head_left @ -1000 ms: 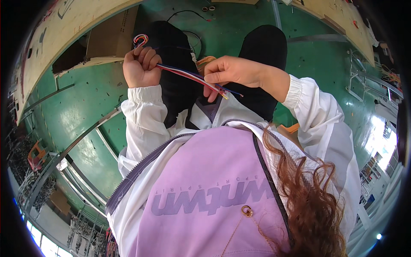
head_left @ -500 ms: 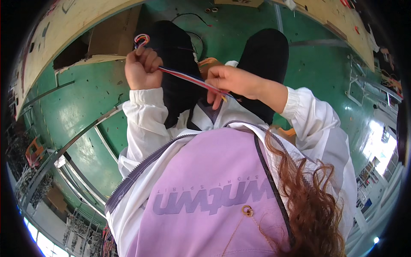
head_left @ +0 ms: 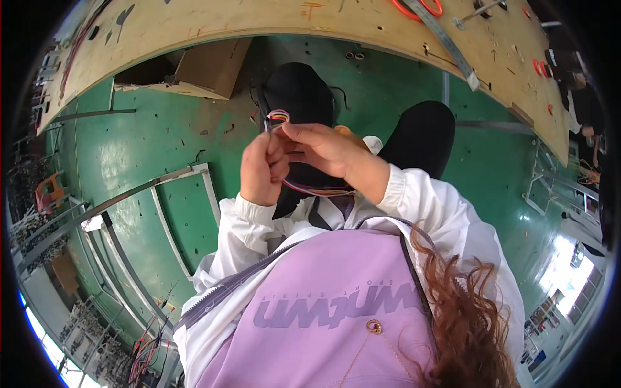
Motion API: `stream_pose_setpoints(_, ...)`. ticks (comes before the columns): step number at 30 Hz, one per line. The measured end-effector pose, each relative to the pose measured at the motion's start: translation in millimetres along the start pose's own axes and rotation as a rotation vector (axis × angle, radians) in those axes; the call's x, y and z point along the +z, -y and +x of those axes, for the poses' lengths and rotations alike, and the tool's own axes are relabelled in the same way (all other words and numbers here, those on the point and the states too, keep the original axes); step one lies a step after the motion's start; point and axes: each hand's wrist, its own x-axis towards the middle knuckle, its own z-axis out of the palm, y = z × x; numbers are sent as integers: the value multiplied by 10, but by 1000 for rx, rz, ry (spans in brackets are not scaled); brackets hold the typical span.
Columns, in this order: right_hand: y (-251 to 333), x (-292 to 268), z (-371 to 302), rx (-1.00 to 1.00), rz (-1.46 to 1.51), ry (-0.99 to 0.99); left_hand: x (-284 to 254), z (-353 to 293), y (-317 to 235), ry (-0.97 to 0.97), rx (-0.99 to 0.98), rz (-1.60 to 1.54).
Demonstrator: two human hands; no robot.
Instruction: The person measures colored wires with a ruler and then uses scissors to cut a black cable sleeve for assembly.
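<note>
A bundle of thin multicoloured wires (head_left: 317, 189) runs through my hands above my lap. My left hand (head_left: 264, 165) is closed around it, and a curled loop of the wires stands out above the fist. My right hand (head_left: 326, 150) reaches across to that loop, its thumb and fingers pinching at the wires just beside the left fist. Below both hands the bundle hangs in a slack curve toward my right sleeve (head_left: 414, 194). Where its far end lies is hidden behind the right wrist.
A wooden workbench (head_left: 246, 22) curves across the front, with a steel ruler (head_left: 446, 42) and orange-red handled tool (head_left: 417, 10) on it. Beneath stands an open cardboard box (head_left: 213, 68). Metal frames (head_left: 158, 178) stand on the green floor (head_left: 136, 142) at left.
My right hand has moved left along the wires to meet the left hand at the loop. The bundle, taut before, now sags. The view has tilted up, showing more workbench.
</note>
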Motion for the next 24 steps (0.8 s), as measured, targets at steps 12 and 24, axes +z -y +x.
stream_pose_setpoints(12, 175, -16, -44, -379, -1422, -249, -192, 85, 388, -116, 297, 753)
stream_pose_setpoints(24, 429, 13, 254, 34, -605, 121, -75, -35, 192, 61, 46, 155)
